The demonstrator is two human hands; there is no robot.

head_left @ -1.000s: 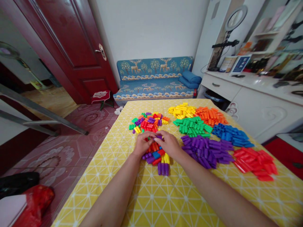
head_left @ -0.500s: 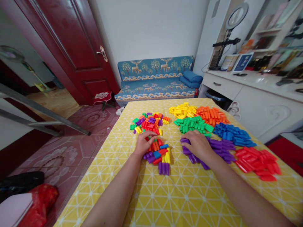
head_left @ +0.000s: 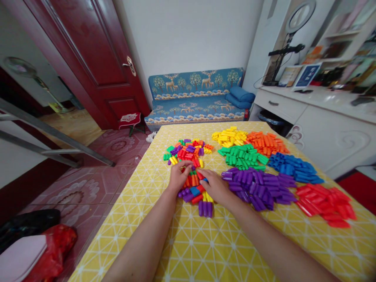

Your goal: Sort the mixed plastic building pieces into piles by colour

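Note:
Small coloured plastic pieces lie in piles on a yellow patterned table. At the near mixed pile, my left hand rests on the upper left side with fingers curled; what is under its fingertips is hidden. My right hand is over the right side of that same pile, fingers bent over red and blue pieces; its grip cannot be made out. The purple pile spreads just right of my right hand. Another mixed pile lies beyond my left hand.
Yellow, orange, green, blue and red piles sit at the right. A patterned blue sofa stands behind the table, with a white cabinet to the right.
My right hand has moved left from the purple pile to the near mixed pile. My left hand has stayed at that pile. The camera view has shifted slightly.

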